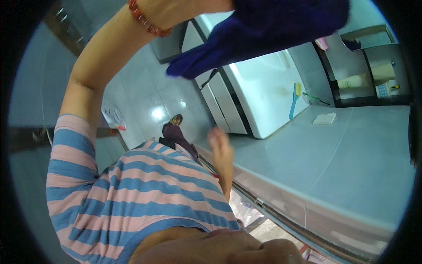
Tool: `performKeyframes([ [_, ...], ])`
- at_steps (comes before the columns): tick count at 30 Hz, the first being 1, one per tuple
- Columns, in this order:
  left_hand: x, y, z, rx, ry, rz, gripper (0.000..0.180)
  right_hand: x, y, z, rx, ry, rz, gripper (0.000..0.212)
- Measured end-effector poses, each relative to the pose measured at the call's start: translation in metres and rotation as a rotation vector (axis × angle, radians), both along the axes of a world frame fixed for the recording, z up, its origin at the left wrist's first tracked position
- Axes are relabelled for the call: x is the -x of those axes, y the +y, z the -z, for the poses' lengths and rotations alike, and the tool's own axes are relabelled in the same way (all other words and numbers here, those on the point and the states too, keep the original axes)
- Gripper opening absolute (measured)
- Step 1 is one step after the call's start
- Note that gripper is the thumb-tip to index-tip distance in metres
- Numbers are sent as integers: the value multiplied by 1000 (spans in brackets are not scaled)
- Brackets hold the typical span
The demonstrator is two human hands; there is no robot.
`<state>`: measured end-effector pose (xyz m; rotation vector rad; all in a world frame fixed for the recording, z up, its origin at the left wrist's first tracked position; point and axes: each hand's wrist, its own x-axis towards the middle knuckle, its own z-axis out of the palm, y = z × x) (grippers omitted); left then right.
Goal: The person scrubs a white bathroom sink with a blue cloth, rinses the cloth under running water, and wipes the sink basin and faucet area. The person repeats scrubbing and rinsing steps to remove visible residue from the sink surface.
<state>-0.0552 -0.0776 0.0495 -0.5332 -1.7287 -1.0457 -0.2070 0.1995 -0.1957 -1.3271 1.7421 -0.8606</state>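
My left arm is raised across the upper left, with a reddish bead bracelet at the wrist. Only the edge of my left hand shows at the top. A dark blue cloth covers its fingers and hangs from it in front of the white washbasin counter. Lower down, my right hand is beside my striped shirt, near the counter's front corner. Motion blurs its fingers, and no object can be made out in it.
A blue brush with yellow bristles lies on the counter beside a green toothbrush. A wall shelf holds a tube and a cup. A white block sits against the tiled wall. A metal rail runs at lower right.
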Motion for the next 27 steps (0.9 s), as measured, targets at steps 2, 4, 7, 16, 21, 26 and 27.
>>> performKeyframes([
  [2,6,-7,-38,-290,-186,338,39,-15,-104,-33,507,-258,235,59],
  [4,23,-33,-50,-447,-265,390,32,6,-195,-69,824,-198,288,83],
  [7,49,-84,-34,-580,-383,144,29,72,-311,-81,854,-187,251,61],
  [16,94,-406,310,55,-1365,-915,76,180,-398,101,240,307,521,43],
  [21,196,-417,381,210,-1613,-772,79,214,-439,182,97,550,796,64],
  [26,234,-360,425,-206,-1339,-393,77,140,-486,147,-2,-709,1008,76],
  [27,232,-353,454,-702,-895,-43,71,122,-503,123,46,-1071,996,77],
])
